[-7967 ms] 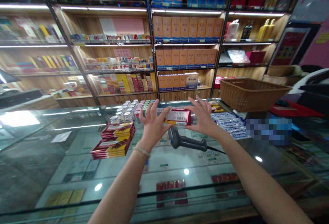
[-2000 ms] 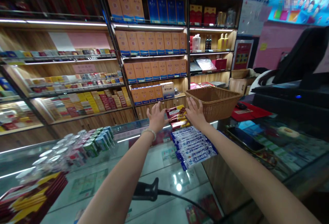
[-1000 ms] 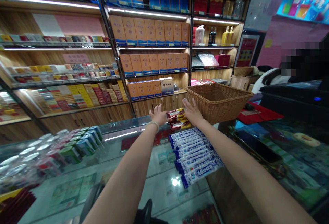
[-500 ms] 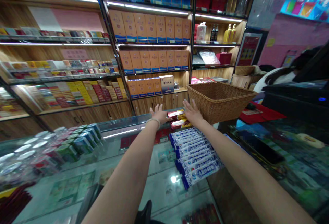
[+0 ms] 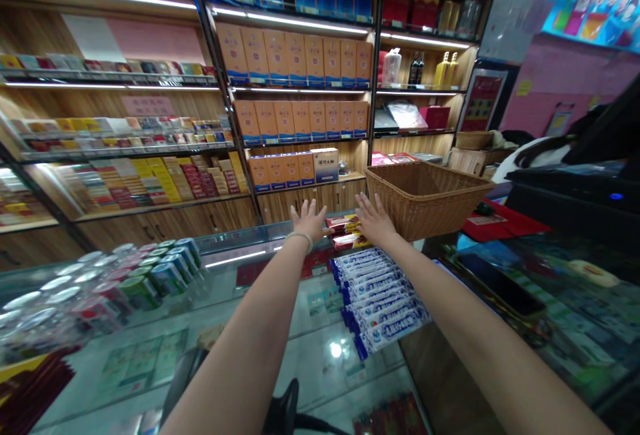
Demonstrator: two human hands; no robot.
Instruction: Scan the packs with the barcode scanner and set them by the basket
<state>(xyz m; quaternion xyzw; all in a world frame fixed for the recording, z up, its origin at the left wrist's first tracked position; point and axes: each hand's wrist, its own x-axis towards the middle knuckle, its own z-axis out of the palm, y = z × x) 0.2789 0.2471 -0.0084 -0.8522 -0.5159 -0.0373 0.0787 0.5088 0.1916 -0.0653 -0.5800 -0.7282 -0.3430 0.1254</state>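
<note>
On the glass counter (image 5: 310, 348), blue-and-white packets (image 5: 383, 302) lie in an overlapping row. Just past them, red-and-yellow packs (image 5: 348, 241) sit between the left hand (image 5: 309, 222), at one end, and the right hand (image 5: 375, 222), at the other, fingers of both spread wide. A wicker basket (image 5: 425, 212) stands just beyond the right hand; farther back, orange boxes (image 5: 293, 58) line the shelves (image 5: 356, 176)

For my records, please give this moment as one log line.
left hand: open; right hand: beside wicker basket; red-yellow packs: between both hands
</note>
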